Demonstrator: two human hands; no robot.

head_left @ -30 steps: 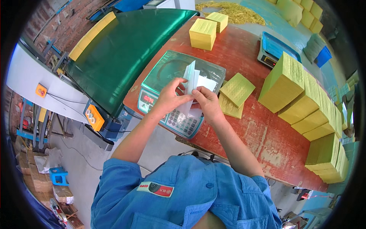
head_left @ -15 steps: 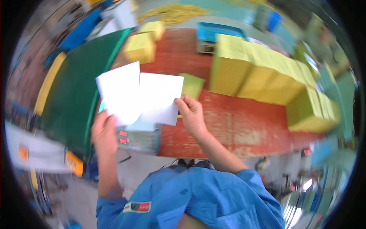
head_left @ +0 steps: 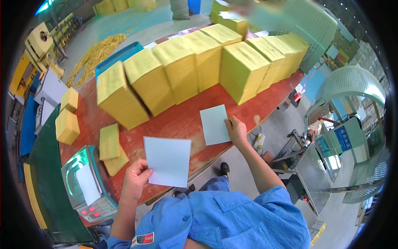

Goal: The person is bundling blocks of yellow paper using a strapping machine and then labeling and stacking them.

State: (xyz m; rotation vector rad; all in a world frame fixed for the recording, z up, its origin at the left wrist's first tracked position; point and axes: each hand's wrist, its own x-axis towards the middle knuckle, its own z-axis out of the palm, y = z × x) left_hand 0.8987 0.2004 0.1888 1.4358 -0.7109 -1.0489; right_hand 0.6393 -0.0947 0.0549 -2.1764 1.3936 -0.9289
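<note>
- A red worktable (head_left: 170,128) is stretching across the middle, showing pale scuffs.
- A grey floor (head_left: 340,224) is running along the near side; a blue-green painted floor area (head_left: 139,20) is spreading beyond the far edge.
- A green curved conveyor (head_left: 45,166) is flanking the left end.
- A perforated metal guard (head_left: 352,81) is arching at right.
- A power strip (head_left: 259,142) is lying near the table.
- Bright light (head_left: 44,6) is glowing at upper left.

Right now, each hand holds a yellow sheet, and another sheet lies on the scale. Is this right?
Not yellow: the head view shows the left hand and right hand each holding a white sheet. Another sheet lies on the scale.
</note>
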